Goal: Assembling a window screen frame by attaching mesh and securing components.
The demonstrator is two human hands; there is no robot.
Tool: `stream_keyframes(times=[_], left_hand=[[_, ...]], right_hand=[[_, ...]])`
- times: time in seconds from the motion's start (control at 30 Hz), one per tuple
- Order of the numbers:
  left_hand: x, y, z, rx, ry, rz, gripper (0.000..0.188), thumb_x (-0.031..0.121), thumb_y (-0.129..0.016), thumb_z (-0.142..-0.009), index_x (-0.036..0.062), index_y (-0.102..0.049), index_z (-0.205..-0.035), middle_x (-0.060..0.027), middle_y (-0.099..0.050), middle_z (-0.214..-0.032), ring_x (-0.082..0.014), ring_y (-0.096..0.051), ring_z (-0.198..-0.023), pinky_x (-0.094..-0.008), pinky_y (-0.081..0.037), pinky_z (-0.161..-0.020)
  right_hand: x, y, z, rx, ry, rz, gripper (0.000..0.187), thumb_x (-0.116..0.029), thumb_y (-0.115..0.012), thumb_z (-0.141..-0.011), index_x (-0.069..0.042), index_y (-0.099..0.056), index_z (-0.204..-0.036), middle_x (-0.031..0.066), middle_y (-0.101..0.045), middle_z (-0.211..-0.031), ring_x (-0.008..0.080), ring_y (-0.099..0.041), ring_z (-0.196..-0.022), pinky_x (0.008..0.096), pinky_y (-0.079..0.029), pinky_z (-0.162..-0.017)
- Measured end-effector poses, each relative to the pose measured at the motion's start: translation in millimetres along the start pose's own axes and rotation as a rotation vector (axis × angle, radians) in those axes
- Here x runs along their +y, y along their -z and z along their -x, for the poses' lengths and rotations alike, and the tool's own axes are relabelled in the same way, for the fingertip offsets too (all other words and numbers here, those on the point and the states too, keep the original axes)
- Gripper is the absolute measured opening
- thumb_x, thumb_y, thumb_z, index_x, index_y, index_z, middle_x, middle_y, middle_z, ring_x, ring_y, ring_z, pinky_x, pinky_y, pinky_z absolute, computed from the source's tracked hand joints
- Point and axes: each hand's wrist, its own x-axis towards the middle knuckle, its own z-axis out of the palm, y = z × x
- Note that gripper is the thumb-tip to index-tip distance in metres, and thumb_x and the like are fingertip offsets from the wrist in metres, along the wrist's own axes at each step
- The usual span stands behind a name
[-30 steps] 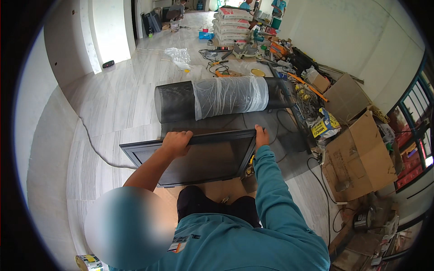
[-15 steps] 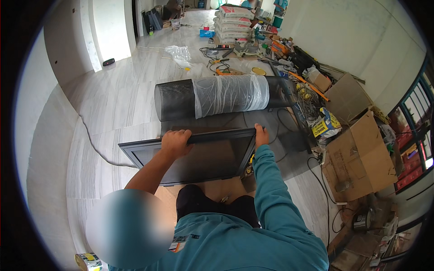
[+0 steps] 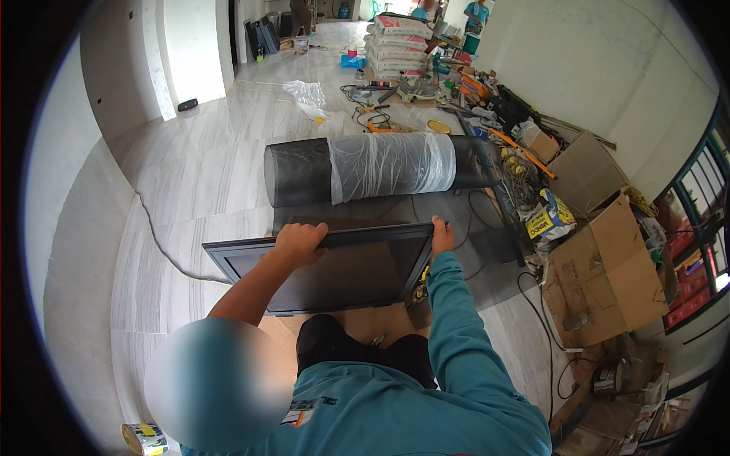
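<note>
A black framed mesh screen [image 3: 346, 275] stands tilted on its long edge in front of my knees. My left hand [image 3: 299, 244] is closed over its top rail, left of the middle. At the top right corner my right hand [image 3: 442, 235] grips the frame, thumb up along the edge. Just beyond lies a large roll of black mesh [image 3: 298, 169], its middle wrapped in clear plastic film [image 3: 394, 164]. A loose sheet of dark mesh [image 3: 487, 266] spreads flat on the floor from under the roll toward the right.
Opened cardboard boxes [image 3: 601, 277] and a yellow-and-blue bag [image 3: 550, 216] stand at the right. Tools and cables litter the floor farther back, near stacked sacks [image 3: 398, 44]. A black cable [image 3: 163, 247] runs along the left. Another person [image 3: 476, 15] stands far off.
The view has tipped up slightly, so the scene sits a little lower. Both hands keep their hold on the screen frame, which has barely moved.
</note>
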Motion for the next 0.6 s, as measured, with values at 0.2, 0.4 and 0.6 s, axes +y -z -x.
stream_keyframes(times=[0.2, 0.4, 0.6], left_hand=[[-7.1, 18.6, -5.0, -0.086, -0.001, 0.002, 0.040, 0.042, -0.075, -0.075, 0.0117, -0.061, -0.098, -0.0141, -0.068, -0.084, -0.0356, -0.067, -0.083, -0.0464, -0.052, -0.073], [-58.0, 50.9, 32.8, -0.046, 0.196, 0.110, 0.046, 0.049, -0.079, -0.066, 0.0082, -0.069, -0.084, -0.0141, -0.069, -0.081, -0.0344, -0.066, -0.081, -0.0434, -0.052, -0.072], [-145.8, 16.2, 150.3, 0.579, 0.310, 0.056, 0.045, 0.036, -0.084, -0.061, 0.0003, -0.066, -0.082, -0.0160, -0.065, -0.089, -0.0365, -0.060, -0.090, -0.0448, -0.045, -0.084]], right_hand=[[3.7, -0.2, -4.0, 0.072, 0.022, 0.000, 0.051, -0.045, -0.060, -0.081, 0.005, -0.060, -0.092, 0.0153, -0.061, -0.086, 0.0290, -0.055, -0.081, 0.0406, -0.042, -0.078], [15.7, 6.3, -19.6, 0.006, 0.071, -0.025, 0.052, -0.046, -0.059, -0.081, 0.005, -0.059, -0.092, 0.0159, -0.061, -0.086, 0.0293, -0.055, -0.080, 0.0396, -0.042, -0.077], [6.9, 0.6, -2.1, 0.086, 0.132, -0.009, 0.050, -0.045, -0.061, -0.086, 0.004, -0.060, -0.095, 0.0137, -0.063, -0.088, 0.0282, -0.057, -0.084, 0.0388, -0.044, -0.079]])
